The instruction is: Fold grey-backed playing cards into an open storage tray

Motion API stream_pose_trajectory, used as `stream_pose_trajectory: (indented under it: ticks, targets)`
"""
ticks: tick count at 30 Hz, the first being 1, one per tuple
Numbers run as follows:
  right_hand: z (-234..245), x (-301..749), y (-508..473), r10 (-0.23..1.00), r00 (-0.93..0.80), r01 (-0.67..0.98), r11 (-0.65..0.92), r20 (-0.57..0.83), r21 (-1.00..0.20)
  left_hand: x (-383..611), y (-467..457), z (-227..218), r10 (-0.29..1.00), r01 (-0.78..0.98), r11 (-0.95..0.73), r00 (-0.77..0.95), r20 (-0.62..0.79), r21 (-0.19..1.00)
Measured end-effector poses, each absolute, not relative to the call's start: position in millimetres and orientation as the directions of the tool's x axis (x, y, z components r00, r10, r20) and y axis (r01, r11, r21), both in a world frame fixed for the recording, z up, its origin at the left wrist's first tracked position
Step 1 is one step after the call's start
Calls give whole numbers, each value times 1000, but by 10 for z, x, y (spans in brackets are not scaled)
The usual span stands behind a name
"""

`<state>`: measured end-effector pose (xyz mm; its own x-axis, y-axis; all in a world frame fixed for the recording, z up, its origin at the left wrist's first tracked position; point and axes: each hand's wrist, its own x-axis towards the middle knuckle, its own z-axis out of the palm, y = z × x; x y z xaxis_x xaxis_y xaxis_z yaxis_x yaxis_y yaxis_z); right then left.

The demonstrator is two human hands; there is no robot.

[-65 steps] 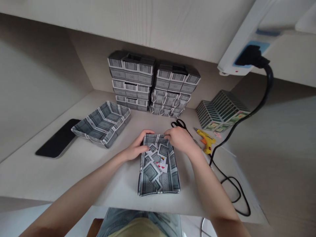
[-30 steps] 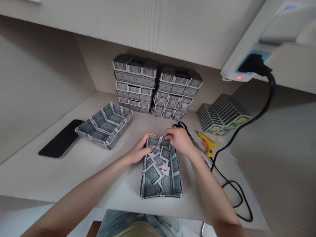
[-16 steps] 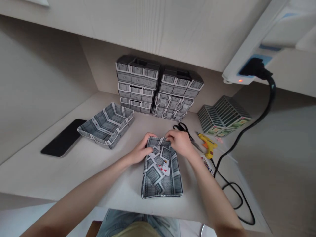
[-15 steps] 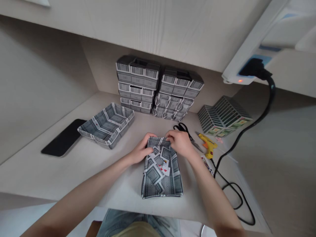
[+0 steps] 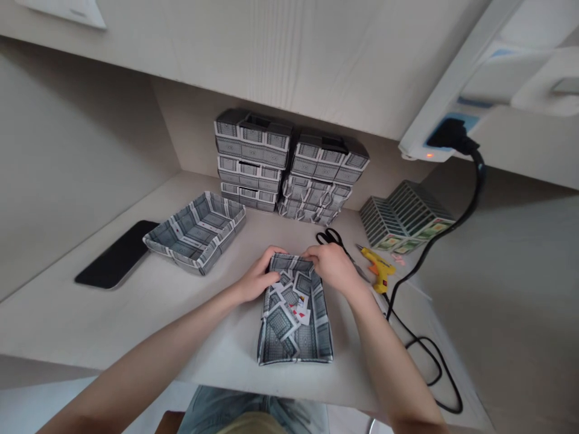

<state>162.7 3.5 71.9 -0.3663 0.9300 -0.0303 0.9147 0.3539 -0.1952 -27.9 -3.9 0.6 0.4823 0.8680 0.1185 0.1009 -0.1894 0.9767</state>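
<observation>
A tray made of grey patterned playing cards (image 5: 316, 337) lies on the desk in front of me, with loose cards inside. My left hand (image 5: 256, 279) grips the far left corner of its far wall, fingers curled over the rim. My right hand (image 5: 332, 265) pinches the far right corner of the same wall. Both hands are closed on the tray's far edge.
A second card tray (image 5: 199, 226) sits to the left beside a black phone (image 5: 116, 254). Two stacks of finished card boxes (image 5: 289, 166) stand at the back. Black scissors (image 5: 329, 236), a yellow glue gun (image 5: 377, 263) with its black cord (image 5: 423, 337) and rows of card packs (image 5: 404, 217) lie at right.
Both hands stay on the tray's far wall, with only small shifts of the fingers. The camera has tilted slightly.
</observation>
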Motion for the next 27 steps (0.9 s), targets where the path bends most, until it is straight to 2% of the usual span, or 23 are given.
stream_pose_trajectory:
  ticks: [9, 14, 16, 20, 24, 27]
  targets:
    - [666, 1613, 49, 937, -349, 912, 336, -16, -235, -255, -32, 7, 862, 43, -137, 498, 98, 990]
    - [694, 1768, 147, 908, -419, 802, 366, -7, -471, -279, -30, 52, 871, 54, -175, 474, 129, 983]
    - [702, 1831, 168, 909, -414, 806, 340, -51, -484, -284, -30, 65, 873, 62, -185, 469, 135, 981]
    - [696, 1835, 158, 916, -369, 902, 312, -156, -298, -281, -31, 68, 876, 79, -184, 465, 127, 980]
    - [694, 1701, 104, 949, -300, 954, 296, -102, -49, -286, -30, 65, 876, 102, -177, 470, 109, 979]
    - [702, 1634, 73, 959, -268, 960, 274, -89, 56, -292, -30, 71, 876, 101, -174, 471, 107, 980]
